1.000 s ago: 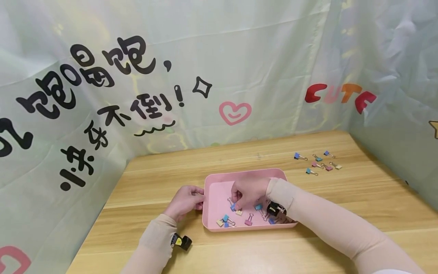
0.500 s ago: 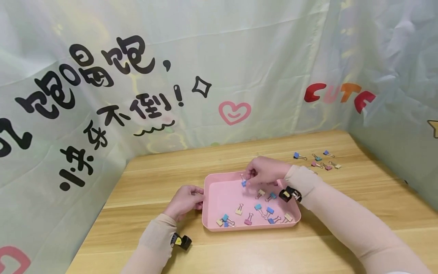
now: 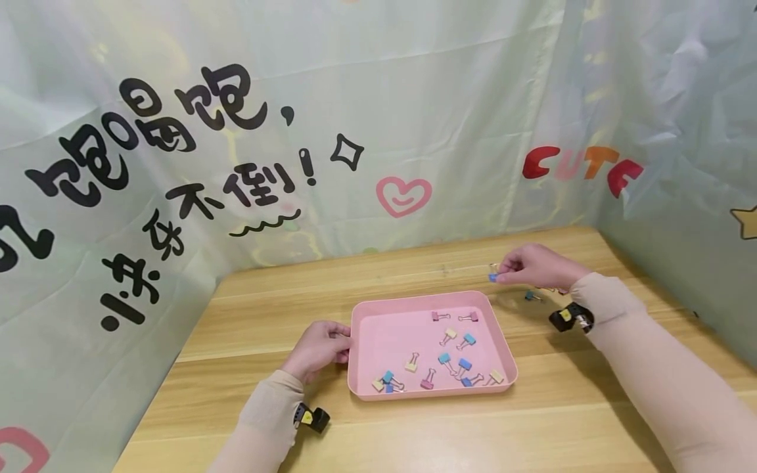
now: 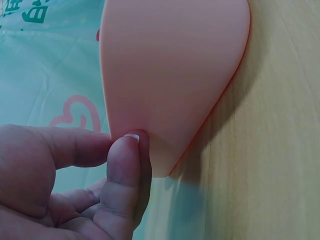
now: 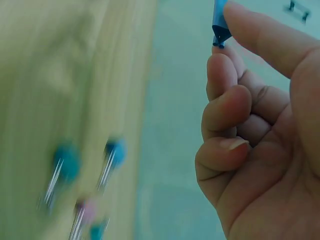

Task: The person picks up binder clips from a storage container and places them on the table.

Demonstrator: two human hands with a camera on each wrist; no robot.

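In the head view, my right hand (image 3: 541, 266) pinches a blue binder clip (image 3: 493, 277) between thumb and fingertips, above the table to the right of the tray. The same binder clip (image 5: 220, 24) shows at the top of the right wrist view, with the lower fingers curled below it. My left hand (image 3: 319, 348) pinches the left rim of the pink tray (image 3: 357, 335); in the left wrist view its thumb presses the outer wall. Inside the tray lie several binder clips in pink, blue, teal and cream, among them a pink binder clip (image 3: 428, 382).
On the wooden table (image 3: 284, 289), a teal binder clip (image 3: 529, 296) lies under my right hand, with others partly hidden behind it. Blurred clips show in the right wrist view, including a pink clip (image 5: 86, 210). A printed curtain (image 3: 355, 85) surrounds the table's back and sides.
My right hand has lifted the blue binder clip out of the tray and carried it to the right, over the loose clips. The left hand stays at the tray's rim.
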